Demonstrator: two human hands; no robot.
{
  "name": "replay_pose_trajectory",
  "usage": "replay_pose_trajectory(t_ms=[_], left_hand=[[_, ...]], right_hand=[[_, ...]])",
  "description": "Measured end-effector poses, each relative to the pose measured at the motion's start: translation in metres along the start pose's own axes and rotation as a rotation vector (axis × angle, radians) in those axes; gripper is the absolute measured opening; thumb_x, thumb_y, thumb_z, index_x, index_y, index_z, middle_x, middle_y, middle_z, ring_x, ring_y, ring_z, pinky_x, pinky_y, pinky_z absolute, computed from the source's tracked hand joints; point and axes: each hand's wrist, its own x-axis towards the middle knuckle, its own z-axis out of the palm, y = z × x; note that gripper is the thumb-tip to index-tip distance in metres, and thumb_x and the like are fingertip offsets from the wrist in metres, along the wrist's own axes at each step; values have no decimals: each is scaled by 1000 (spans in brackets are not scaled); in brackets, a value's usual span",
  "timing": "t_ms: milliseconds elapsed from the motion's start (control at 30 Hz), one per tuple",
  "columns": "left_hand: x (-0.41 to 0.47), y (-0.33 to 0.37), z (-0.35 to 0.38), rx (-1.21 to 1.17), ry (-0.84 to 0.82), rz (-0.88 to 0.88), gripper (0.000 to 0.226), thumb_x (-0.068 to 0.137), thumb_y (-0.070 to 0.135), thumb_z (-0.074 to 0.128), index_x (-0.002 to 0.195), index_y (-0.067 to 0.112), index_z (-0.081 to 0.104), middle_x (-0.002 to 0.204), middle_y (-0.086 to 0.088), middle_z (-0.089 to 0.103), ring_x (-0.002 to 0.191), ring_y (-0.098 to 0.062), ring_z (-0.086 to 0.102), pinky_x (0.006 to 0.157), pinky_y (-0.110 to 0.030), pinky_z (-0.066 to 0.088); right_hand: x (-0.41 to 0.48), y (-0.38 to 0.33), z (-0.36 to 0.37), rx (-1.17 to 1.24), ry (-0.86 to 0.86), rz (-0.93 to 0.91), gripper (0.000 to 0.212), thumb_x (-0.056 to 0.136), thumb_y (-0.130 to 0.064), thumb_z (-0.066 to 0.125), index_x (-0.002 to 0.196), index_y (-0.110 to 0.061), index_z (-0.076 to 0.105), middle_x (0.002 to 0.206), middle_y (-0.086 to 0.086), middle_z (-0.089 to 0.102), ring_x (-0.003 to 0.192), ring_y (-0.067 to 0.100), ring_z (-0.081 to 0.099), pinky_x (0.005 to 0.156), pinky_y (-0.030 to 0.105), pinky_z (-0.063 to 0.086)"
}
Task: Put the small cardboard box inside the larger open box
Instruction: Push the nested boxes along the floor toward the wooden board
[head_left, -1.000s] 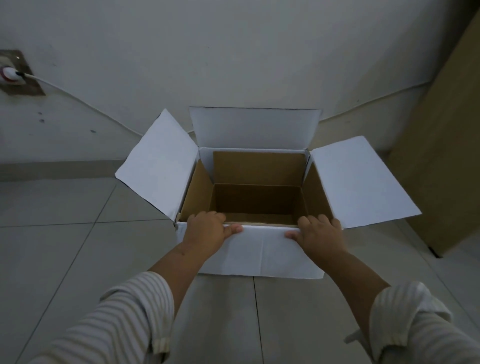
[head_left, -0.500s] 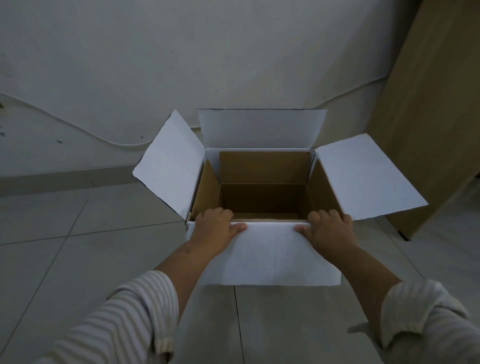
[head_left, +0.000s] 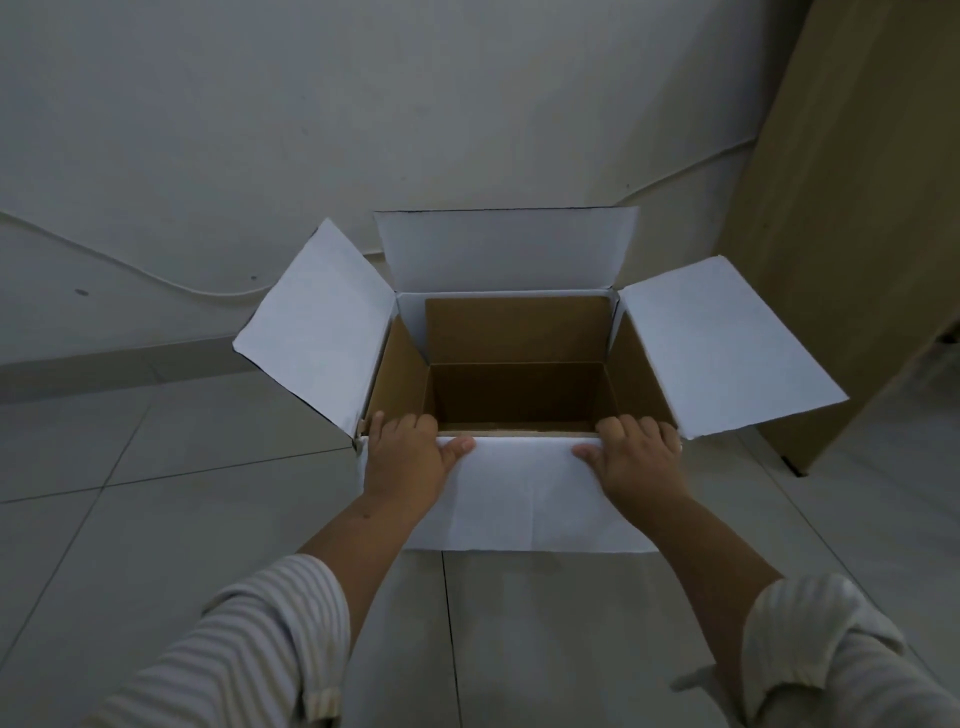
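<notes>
Both hands grip the near rim of the larger open box (head_left: 519, 499)

Left hand (head_left: 408, 462) at 7 o'clock and right hand (head_left: 636, 460) at 5 o'clock clamp the front wall, fingers curled inside, fingertips hidden. Box floor is shadowed; no small box visible.

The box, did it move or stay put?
Yes. The box slid right: the tile line met its front edge near the middle before, and now meets it near the left corner.
</notes>
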Motion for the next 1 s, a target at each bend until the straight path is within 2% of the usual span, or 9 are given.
replay_pose_trajectory(t_ms=[167,367,600,800,1000], left_hand=[[23,32,12,-18,-11,13,58,87,64,38,104,15,62,110,-5,66,110,-22,56,118,-42,16],[56,72,26,-41,-41,24,56,87,64,39,102,15,62,108,-4,66,108,-21,57,117,-39,21],[89,123,31,-36,-171,-36,52,89,61,40,108,17,60,113,-2,64,112,-19,54,118,-40,17],[115,140,31,-42,-294,-100,48,90,58,41,110,18,59,116,-2,63,114,-20,53,119,-43,16],[128,144,32,-34,-308,-93,48,90,57,41,110,17,59,116,-3,63,115,-21,54,117,-42,17]], right_hand=[[20,31,-1,2,48,45,37,90,-48,43,106,-17,55,111,6,61,106,27,50,104,45,30],[51,71,-10,-24,47,90,37,90,-47,45,108,-18,57,112,6,62,111,27,51,110,48,22],[91,121,-27,-19,-75,57,36,91,-48,43,110,-20,54,114,4,60,113,25,49,113,46,18],[119,136,-34,-3,-178,57,37,91,-50,39,111,-21,52,118,3,58,118,24,46,115,47,15],[133,143,-31,-16,-169,59,36,92,-48,40,111,-21,54,117,4,59,119,26,46,114,48,13]])
